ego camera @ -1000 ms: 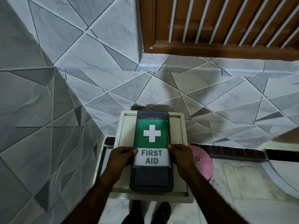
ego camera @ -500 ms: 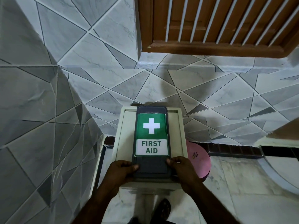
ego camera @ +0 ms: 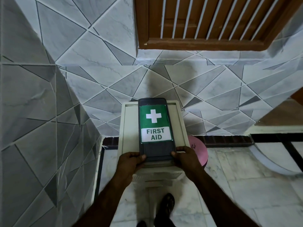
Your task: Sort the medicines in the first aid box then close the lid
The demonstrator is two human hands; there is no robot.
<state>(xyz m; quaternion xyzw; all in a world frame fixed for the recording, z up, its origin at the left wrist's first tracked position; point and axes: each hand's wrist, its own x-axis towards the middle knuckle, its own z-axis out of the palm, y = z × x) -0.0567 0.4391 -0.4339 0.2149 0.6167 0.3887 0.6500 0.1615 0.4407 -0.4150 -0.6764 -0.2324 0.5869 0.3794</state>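
A dark grey first aid box (ego camera: pixel 156 149) with a green and white "FIRST AID" label lies flat on a cream-coloured stand (ego camera: pixel 127 128) against the tiled wall. Its lid is down, so no medicines show. My left hand (ego camera: pixel 131 163) grips the box's near left corner, thumb on top. My right hand (ego camera: pixel 186 158) grips the near right corner the same way. Both hands hold the box at its near end.
A pink round object (ego camera: pixel 199 150) sits on the floor right of the stand. Tiled walls close in at the left and behind. A wooden window frame (ego camera: pixel 205 45) is above. My shoes (ego camera: pixel 168 203) stand on the marble floor below.
My hands slid from the box's middle sides down to its near corners. The box sits farther back on the stand relative to the view.
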